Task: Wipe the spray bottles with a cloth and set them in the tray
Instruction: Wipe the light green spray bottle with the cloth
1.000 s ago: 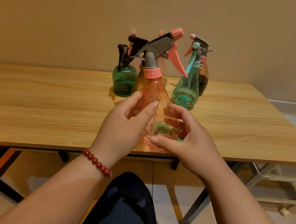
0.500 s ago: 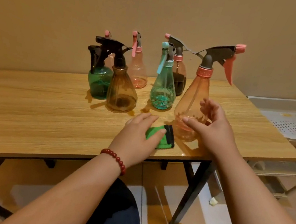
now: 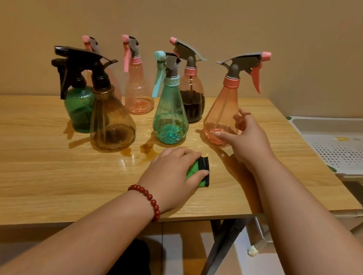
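Your right hand (image 3: 250,143) has its fingers curled round the pink spray bottle (image 3: 223,110) base, upright on the tabletop (image 3: 32,150), bare wood right of it. Your left hand (image 3: 170,171) fingers clutch the green cloth (image 3: 202,172) by the near edge. White tray (image 3: 333,123) past right edge.

Spray bottles (image 3: 171,114) cluster at the back of the table (image 3: 30,162), the rightmost bottle (image 3: 222,115) nearest the tray (image 3: 350,150) beside it; the cloth (image 3: 203,174) lies before them.

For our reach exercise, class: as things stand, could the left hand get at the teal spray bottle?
Probably yes. The teal spray bottle stands just beyond the left hand, bare table between them. The hand holds the green cloth, though; the right hand grips the pink bottle aside.
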Available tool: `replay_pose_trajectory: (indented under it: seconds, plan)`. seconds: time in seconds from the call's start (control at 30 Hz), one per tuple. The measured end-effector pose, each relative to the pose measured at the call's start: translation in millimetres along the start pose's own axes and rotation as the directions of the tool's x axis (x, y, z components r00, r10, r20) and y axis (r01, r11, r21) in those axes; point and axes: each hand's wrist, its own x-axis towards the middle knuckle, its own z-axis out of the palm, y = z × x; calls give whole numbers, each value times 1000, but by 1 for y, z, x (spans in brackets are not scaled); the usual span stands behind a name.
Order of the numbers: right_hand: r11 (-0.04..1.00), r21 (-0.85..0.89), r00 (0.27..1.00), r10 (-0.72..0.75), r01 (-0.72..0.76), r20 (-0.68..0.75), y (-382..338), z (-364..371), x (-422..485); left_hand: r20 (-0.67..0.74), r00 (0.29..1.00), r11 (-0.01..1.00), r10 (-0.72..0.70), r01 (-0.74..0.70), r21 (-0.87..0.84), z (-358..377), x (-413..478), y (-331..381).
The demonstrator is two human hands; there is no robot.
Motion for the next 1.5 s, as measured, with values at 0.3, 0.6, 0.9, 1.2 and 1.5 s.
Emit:
replay_pose_trajectory:
  seconds: [0.3, 0.6, 0.9, 1.2, 1.5]
  plan:
    - [995, -99, 1000, -20, 20, -1, 7, -2, 65, -26, 999, 997, 34, -32, 63, 8, 36, 4]
    - [1000, -14, 1000, -20, 20, -6, 15, 4, 97, -69, 995, 996, 68, -63, 69, 14, 44, 1]
    - [1000, 13, 1000, -21, 21, 3, 15, 3, 115, -99, 994, 998, 56, -52, 44, 16, 49, 0]
    - [991, -119, 998, -57, 56, -2, 22, 7, 123, -112, 991, 995, 71, -62, 81, 18, 47, 2]
    - [995, -97, 993, -2, -9, -114, 18, 19, 127, -124, 990, 994, 70, -58, 92, 19, 48, 2]
